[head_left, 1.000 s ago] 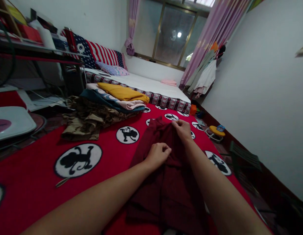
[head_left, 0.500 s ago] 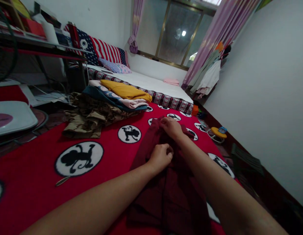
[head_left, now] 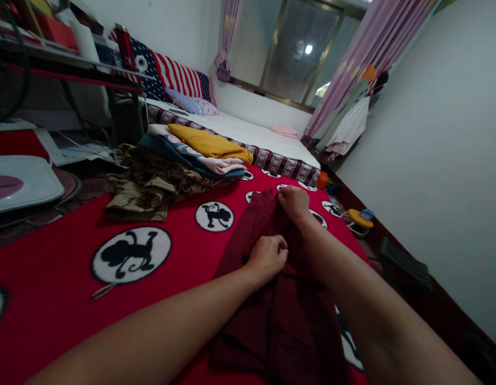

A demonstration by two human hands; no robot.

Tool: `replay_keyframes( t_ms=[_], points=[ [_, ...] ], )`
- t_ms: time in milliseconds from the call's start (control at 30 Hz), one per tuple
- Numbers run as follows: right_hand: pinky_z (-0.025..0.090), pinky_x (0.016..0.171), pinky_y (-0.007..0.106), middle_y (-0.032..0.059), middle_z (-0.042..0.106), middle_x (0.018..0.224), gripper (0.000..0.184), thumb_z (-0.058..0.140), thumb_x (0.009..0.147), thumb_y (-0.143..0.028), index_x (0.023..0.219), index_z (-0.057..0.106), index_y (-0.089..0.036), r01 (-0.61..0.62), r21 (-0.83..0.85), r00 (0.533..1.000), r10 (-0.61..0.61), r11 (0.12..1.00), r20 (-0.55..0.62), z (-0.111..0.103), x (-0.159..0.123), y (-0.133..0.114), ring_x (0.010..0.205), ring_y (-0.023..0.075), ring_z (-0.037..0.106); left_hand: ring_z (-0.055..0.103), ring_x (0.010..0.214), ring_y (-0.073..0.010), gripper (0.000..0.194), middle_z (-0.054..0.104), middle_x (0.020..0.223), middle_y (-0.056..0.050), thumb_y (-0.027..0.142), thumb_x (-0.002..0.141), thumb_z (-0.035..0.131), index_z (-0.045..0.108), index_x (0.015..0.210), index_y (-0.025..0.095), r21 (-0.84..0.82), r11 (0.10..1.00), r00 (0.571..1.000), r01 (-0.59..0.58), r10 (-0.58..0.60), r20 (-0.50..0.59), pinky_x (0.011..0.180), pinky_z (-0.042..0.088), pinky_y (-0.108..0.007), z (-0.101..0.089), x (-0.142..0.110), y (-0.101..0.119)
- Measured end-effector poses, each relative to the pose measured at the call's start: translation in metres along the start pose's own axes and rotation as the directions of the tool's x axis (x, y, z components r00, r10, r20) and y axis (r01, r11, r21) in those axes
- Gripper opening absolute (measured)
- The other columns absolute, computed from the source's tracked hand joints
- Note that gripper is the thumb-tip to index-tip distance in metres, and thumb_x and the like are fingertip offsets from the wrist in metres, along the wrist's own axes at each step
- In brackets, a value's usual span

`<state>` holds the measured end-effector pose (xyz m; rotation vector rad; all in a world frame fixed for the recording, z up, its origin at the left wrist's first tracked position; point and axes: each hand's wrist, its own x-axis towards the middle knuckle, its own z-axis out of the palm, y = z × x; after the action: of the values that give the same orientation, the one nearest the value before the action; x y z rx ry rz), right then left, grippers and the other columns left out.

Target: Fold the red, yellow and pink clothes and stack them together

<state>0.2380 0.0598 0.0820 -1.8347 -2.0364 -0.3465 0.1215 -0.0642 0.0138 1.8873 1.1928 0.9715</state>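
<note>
A maroon garment (head_left: 288,321) lies spread lengthwise in front of me on a red blanket (head_left: 184,256) with round black-and-white monkey prints. My right hand (head_left: 295,202) is closed on the cloth near the garment's far end, beside a raised fold. Lower down, around its middle, my left hand (head_left: 269,256) has curled fingers pinching the fabric. The fingertips of both hands are partly hidden. To the left sits a pile of clothes, with a mustard-yellow garment (head_left: 210,143) on top, a teal one (head_left: 163,152) under it and camouflage cloth (head_left: 147,187) at the bottom.
A small slim object (head_left: 103,291) lies on the blanket at left. Beyond is a bed (head_left: 248,131) with a patterned side. A cluttered desk (head_left: 83,72) and white chair seat (head_left: 23,182) stand left; a yellow stool (head_left: 360,218) stands right by the wall.
My right hand has moved slightly right along the garment's far end, its fingers more tightly closed. My left hand stays at nearly the same spot. The view has shifted a little.
</note>
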Motion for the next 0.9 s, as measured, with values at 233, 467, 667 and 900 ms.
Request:
replay_keyframes(
  t_ms=[233, 467, 667, 900],
  points=[
    [0.052, 0.083, 0.033, 0.0086, 0.073, 0.101, 0.044, 0.059, 0.079, -0.016, 0.122, 0.062, -0.017, -0.045, 0.316, 0.998, 0.030, 0.948, 0.052, 0.030, -0.007, 0.015, 0.088, 0.0193, 0.068, 0.065, 0.067, -0.0145, 0.021, 0.070, 0.075, -0.004, 0.011, 0.079, 0.056, 0.071, 0.093, 0.014, -0.058, 0.998, 0.999, 0.010, -0.012, -0.033, 0.066, 0.050, -0.024, -0.002, 0.003, -0.002],
    [0.053, 0.083, 0.040, 0.0108, 0.072, 0.096, 0.032, 0.057, 0.078, -0.033, 0.103, 0.066, -0.016, -0.088, 0.646, 0.933, 0.290, 0.758, -0.212, -0.016, -0.089, 0.075, 0.088, 0.0236, 0.068, 0.069, 0.087, -0.0192, 0.030, 0.072, 0.097, -0.008, 0.011, 0.084, 0.052, 0.073, 0.105, 0.016, 0.155, 0.986, 0.997, -0.062, 0.052, 0.064, 0.083, 0.054, -0.030, -0.034, 0.027, 0.002],
    [0.042, 0.099, 0.052, 0.0203, 0.064, 0.116, 0.055, 0.061, 0.072, -0.052, 0.111, 0.062, -0.013, -0.242, 0.183, 0.957, 0.265, 0.953, -0.116, -0.014, -0.171, 0.146, 0.112, 0.0354, 0.057, 0.039, 0.138, -0.0255, 0.046, 0.046, 0.147, -0.009, 0.025, 0.090, 0.053, 0.054, 0.135, 0.021, 0.419, 0.828, 0.923, -0.372, 0.284, 0.258, 0.114, 0.029, -0.049, -0.044, 0.042, -0.020],
    [0.042, 0.095, 0.044, 0.0140, 0.065, 0.106, 0.029, 0.068, 0.064, -0.048, 0.066, 0.059, -0.021, -0.222, 0.137, 0.974, 0.225, 0.965, -0.005, -0.020, -0.179, 0.159, 0.110, 0.0326, 0.057, 0.018, 0.147, -0.0265, 0.064, 0.019, 0.160, -0.013, 0.049, 0.096, 0.041, 0.024, 0.153, 0.024, 0.527, 0.797, 0.942, -0.294, 0.148, 0.302, 0.116, 0.015, -0.056, -0.042, 0.035, -0.028]
  ],
)
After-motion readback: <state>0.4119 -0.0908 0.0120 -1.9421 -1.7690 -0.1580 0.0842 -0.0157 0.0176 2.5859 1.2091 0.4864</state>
